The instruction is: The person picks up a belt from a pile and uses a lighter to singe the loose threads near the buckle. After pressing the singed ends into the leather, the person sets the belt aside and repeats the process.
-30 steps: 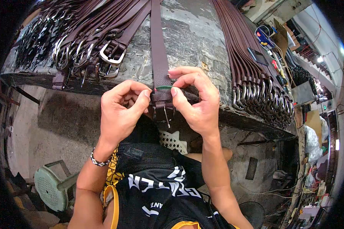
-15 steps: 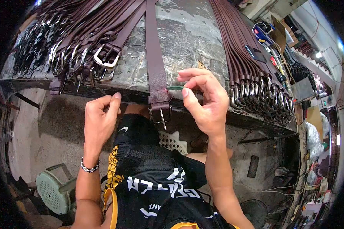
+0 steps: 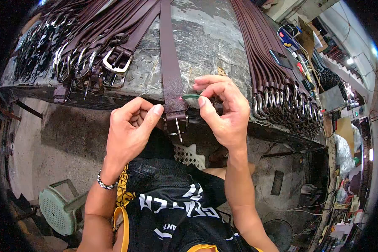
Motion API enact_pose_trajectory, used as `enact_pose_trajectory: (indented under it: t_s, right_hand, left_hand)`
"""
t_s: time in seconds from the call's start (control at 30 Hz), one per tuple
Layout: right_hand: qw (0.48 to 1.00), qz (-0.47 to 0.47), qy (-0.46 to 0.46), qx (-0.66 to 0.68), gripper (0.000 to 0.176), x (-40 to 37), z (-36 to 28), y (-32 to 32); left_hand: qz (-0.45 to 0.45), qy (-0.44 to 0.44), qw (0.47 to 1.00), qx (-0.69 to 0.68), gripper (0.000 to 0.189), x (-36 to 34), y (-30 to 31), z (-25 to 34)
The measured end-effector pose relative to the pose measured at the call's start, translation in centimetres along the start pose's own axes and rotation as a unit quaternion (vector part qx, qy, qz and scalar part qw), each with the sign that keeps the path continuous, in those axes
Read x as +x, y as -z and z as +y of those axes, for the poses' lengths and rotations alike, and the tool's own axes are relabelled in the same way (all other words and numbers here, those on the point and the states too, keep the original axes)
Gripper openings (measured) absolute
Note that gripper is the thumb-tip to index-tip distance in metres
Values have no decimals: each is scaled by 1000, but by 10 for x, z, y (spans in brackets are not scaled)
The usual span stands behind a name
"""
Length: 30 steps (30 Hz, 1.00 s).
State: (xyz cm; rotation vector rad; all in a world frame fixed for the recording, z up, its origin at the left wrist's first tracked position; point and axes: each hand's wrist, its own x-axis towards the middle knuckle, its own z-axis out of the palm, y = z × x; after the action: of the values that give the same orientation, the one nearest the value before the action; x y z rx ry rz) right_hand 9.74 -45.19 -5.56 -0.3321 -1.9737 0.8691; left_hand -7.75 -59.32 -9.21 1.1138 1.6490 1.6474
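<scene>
At the table's edge [image 3: 147, 101], 1 belt [image 3: 171, 63] between 2 hands.

Brown belt between two hands at the counter [image 3: 206, 46]
The right grip [image 3: 227, 115] pinches a thin green strip [image 3: 192, 96] at the belt's [image 3: 171, 71] edge — the left grip [image 3: 132, 128] is near the opposite edge. The buckle [image 3: 179, 127] hangs below — more buckled belts [image 3: 264, 59] lie on both sides.
</scene>
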Motion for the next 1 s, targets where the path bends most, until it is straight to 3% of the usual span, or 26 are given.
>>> enact_pose_trajectory:
  t_s: [0.5, 0.7, 0.73, 1.0]
  right_hand:
    - [996, 38, -19, 79, 13, -4, -1, -1]
    - [998, 34, 7, 53, 13, -15, -5, -5]
    - [997, 40, -18, 60, 13, -19, -9, -8]
    - [999, 19, 41, -15, 16, -27, -10, -18]
  left_hand:
    - [-28, -49, 998, 23, 20, 2, -11, 9]
    - [-47, 3, 999, -18, 12, -6, 0, 5]
    - [-43, -10, 999, -7, 12, -8, 2, 4]
    - [0, -49, 999, 11, 9, -18, 6, 8]
